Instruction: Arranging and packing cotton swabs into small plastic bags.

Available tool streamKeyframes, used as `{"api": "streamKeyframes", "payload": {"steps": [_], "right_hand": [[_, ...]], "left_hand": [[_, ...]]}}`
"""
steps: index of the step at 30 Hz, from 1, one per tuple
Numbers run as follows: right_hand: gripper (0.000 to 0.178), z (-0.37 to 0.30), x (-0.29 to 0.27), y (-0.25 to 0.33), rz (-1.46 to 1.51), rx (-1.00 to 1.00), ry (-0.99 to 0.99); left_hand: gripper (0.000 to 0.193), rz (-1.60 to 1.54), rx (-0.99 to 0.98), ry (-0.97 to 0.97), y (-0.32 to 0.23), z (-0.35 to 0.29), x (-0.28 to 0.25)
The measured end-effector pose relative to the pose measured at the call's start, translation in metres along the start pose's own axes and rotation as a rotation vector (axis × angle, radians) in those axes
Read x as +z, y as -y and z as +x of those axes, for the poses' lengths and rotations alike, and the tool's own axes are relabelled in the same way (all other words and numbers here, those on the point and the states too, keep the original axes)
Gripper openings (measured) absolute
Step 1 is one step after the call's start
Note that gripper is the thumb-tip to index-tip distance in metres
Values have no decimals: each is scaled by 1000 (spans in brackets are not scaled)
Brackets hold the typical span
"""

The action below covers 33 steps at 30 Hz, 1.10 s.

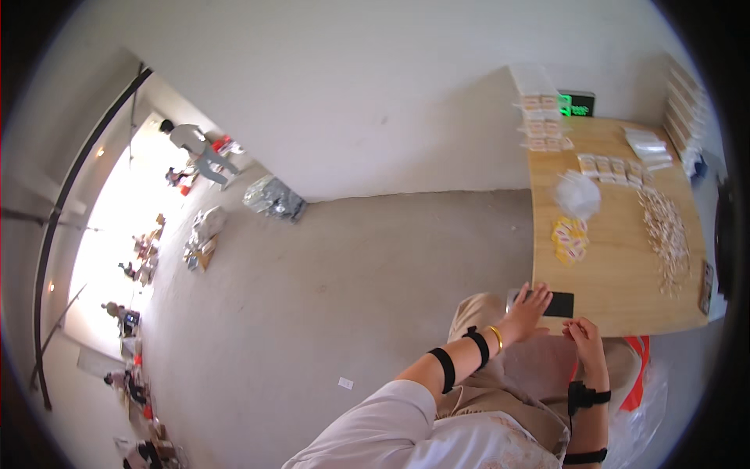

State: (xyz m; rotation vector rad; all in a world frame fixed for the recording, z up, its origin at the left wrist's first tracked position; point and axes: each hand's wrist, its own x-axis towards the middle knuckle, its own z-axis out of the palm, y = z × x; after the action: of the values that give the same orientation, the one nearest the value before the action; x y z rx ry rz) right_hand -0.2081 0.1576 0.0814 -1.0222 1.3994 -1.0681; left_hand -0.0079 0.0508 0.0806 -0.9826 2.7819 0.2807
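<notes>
My left hand (530, 309) lies at the table's near left corner, fingers stretched out, over the left end of a flat black rectangular thing (559, 305) that looks like a phone. Something pale and clear shows beside those fingers, too small to name. Just right of it, at the near edge, my right hand (583, 338) has its fingers curled together; whatever they hold, if anything, is hidden. Farther up the table are a pile of yellow and white packets (570, 240) and a heap of clear plastic bags (577, 195).
Many small whitish pieces (666, 238) spread along the right of the wooden table (609, 270). Behind them sit a row of small packs (613, 168), flat clear bags (648, 148), stacked packs (542, 121) and a green-lit display (576, 104). Other people work far left; one person (195, 148) stands.
</notes>
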Motion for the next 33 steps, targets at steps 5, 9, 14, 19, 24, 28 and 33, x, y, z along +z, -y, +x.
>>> {"api": "streamKeyframes", "payload": {"steps": [5, 9, 14, 19, 24, 28, 33], "right_hand": [[19, 5, -12, 19, 54, 3, -17], [15, 36, -35, -4, 69, -97, 6], [17, 60, -57, 18, -64, -126, -336], [16, 59, -155, 6, -107, -115, -640], [17, 62, -223, -16, -272, -20, -906], [32, 51, -269, -34, -663, 86, -1002], [50, 57, -297, -20, -1174, 126, -846]], "left_hand": [[88, -104, 85, -153, -19, 13, -13], [85, -235, 118, -207, -23, 37, -27], [83, -211, 162, -72, -24, 75, -25], [79, -337, 277, -139, -55, 142, -6], [77, -319, 279, -152, -79, 171, 5], [75, -66, 240, -199, -85, 170, 15], [76, -47, 208, -208, -77, 167, 11]]}}
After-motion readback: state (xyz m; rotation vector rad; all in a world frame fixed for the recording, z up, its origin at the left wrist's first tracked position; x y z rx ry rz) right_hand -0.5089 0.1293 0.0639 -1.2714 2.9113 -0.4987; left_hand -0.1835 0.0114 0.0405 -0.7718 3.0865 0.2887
